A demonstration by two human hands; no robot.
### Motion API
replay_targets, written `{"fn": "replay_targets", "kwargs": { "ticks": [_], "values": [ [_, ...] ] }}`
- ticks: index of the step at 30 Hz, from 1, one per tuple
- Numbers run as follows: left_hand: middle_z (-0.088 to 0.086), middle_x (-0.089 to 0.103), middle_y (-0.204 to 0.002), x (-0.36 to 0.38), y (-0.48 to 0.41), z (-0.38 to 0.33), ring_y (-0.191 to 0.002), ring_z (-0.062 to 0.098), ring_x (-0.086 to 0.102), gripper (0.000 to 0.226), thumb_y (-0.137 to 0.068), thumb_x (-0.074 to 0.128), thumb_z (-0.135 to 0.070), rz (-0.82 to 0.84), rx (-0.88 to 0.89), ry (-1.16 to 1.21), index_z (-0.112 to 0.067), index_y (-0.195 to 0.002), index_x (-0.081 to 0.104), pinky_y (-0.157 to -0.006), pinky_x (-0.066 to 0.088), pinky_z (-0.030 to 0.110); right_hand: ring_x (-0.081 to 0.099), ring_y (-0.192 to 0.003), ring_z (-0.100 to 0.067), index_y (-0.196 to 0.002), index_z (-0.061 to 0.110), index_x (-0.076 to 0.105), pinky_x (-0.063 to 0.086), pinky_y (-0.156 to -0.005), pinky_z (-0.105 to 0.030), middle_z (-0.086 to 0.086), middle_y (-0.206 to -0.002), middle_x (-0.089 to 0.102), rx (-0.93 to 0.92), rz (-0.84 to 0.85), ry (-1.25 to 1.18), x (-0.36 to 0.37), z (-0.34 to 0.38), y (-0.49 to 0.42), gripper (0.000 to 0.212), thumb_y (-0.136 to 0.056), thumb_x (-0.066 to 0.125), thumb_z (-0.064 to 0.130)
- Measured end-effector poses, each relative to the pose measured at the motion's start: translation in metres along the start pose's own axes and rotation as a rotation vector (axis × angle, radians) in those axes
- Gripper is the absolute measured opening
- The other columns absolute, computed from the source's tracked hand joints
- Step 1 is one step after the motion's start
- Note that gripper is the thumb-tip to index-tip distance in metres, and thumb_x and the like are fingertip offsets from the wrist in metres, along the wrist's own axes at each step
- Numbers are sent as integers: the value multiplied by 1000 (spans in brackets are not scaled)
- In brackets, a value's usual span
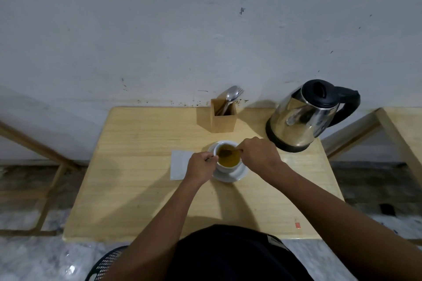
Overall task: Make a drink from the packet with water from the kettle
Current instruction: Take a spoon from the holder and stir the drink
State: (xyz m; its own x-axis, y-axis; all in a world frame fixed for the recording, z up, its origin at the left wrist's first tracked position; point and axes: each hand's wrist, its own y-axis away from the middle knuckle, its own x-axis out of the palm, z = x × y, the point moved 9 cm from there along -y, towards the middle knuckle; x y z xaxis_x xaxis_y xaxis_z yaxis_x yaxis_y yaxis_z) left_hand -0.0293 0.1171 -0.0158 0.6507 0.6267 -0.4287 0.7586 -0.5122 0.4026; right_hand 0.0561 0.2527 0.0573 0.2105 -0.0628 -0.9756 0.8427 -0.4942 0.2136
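Note:
A white cup of yellow-brown liquid stands on a white saucer in the middle of the wooden table. My right hand holds a spoon whose bowl dips into the drink. My left hand is closed against the cup's left side, at its handle. A white packet lies flat on the table, partly under my left hand. The steel kettle with a black lid and handle stands at the back right on its base.
A wooden holder with spoons and a fork stands at the back of the table against the wall. A second table is at the right. A small red mark sits near the table's front right edge.

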Motion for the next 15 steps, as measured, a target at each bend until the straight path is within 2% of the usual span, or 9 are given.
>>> {"fn": "replay_targets", "kwargs": {
  "ticks": [5, 9, 12, 15],
  "values": [
    [6, 71, -109, 0, 1, 2, -93, 14, 60, 29, -91, 58, -26, 1, -12, 11, -10, -113, 69, -77, 42, 23, 53, -68, -19, -103, 12, 60, 40, -59, -29, -4, -88, 64, -45, 71, 104, -20, 5, -4, 15, -97, 48, 18],
    [3, 70, -97, 0, 4, 0, -87, 13, 59, 25, -92, 56, -25, 7, -14, 15, -13, -109, 71, -72, 42, 23, 53, -69, -18, -100, 13, 55, 41, -61, -29, 0, -77, 51, -79, 154, 76, -24, 11, -3, 14, -93, 55, 26],
    [0, 67, -87, -2, 5, -1, -82, 14, 59, 22, -92, 56, -23, -1, -6, 24, -13, -102, 73, -59, 41, 19, 55, -70, -19, -101, 13, 58, 40, -57, -29, -1, -82, 57, -79, 157, 22, -22, 19, -4, 19, -91, 55, 29],
    [0, 65, -86, -2, 5, -1, -82, 14, 58, 21, -92, 57, -22, -8, -1, 31, -12, -102, 73, -63, 44, 20, 58, -70, -18, -105, 14, 63, 43, -57, -28, -2, -86, 64, -72, 118, 29, -20, 23, -9, 20, -93, 54, 26]
  ]
}}
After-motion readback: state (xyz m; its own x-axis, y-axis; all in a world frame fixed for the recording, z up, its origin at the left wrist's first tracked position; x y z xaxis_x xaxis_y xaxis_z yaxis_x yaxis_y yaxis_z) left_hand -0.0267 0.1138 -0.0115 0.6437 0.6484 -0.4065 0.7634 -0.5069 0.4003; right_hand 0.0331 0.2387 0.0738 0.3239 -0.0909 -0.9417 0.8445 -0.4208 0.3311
